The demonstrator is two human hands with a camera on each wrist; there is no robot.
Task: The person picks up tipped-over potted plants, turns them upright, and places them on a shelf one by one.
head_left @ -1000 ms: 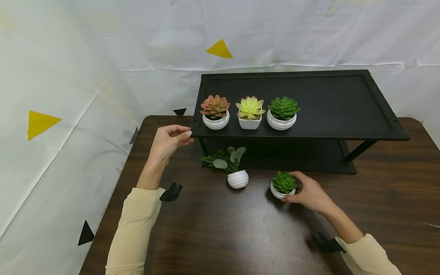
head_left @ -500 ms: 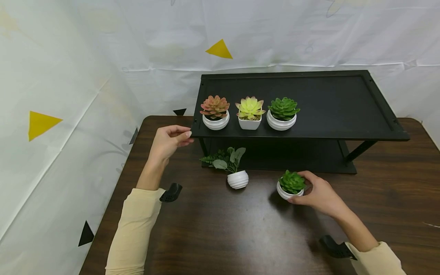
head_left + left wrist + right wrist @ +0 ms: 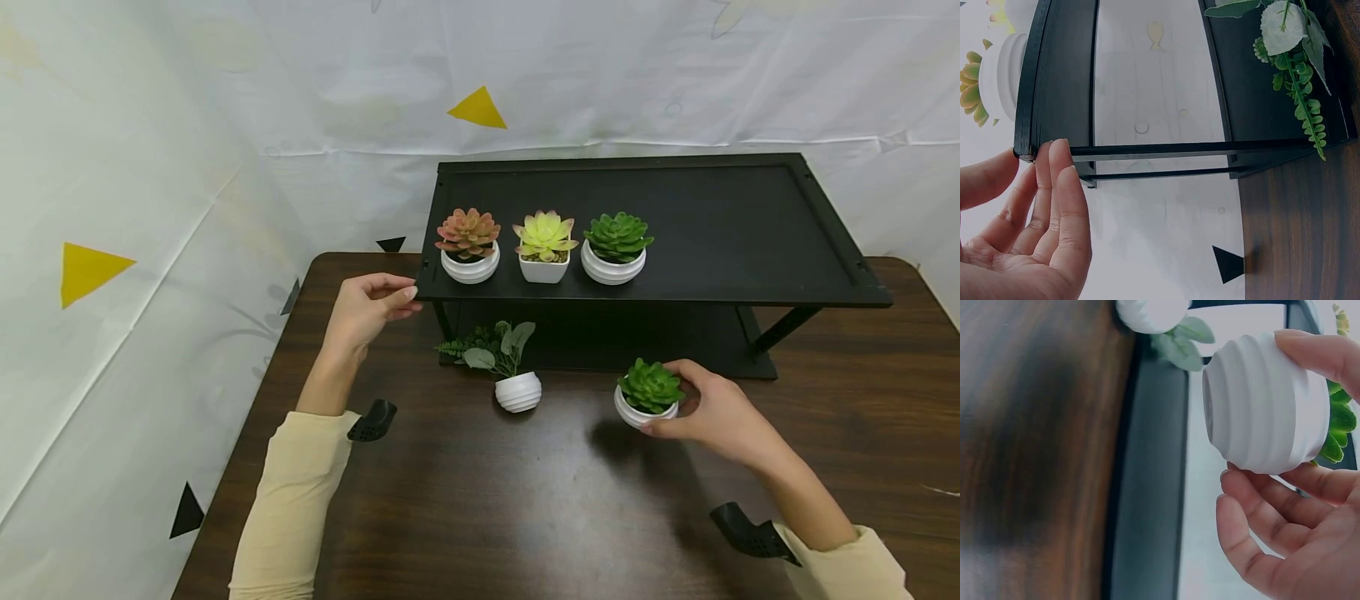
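Observation:
My right hand [image 3: 716, 417] holds a small green succulent [image 3: 649, 387] in a ribbed white pot [image 3: 1266, 406], thumb on one side and fingers on the other. The pot is raised off the table, its shadow falling below it. At the left front corner of the black two-tier shelf [image 3: 720, 225], my left hand [image 3: 363, 308] pinches the top board's edge between thumb and fingertips [image 3: 1060, 150]. On the top board stand a reddish succulent [image 3: 469, 233], a yellow-green succulent [image 3: 546, 236] in a square pot, and another green succulent [image 3: 618, 237].
A leafy plant in a round white pot [image 3: 518, 392] stands on the brown wooden table [image 3: 480, 500] before the shelf's lower board [image 3: 637, 337]. White sheeting [image 3: 360, 100] hangs behind and at the left.
My right hand has lifted the green succulent from near the table and carried it rightward and up. My left hand keeps its place on the shelf corner.

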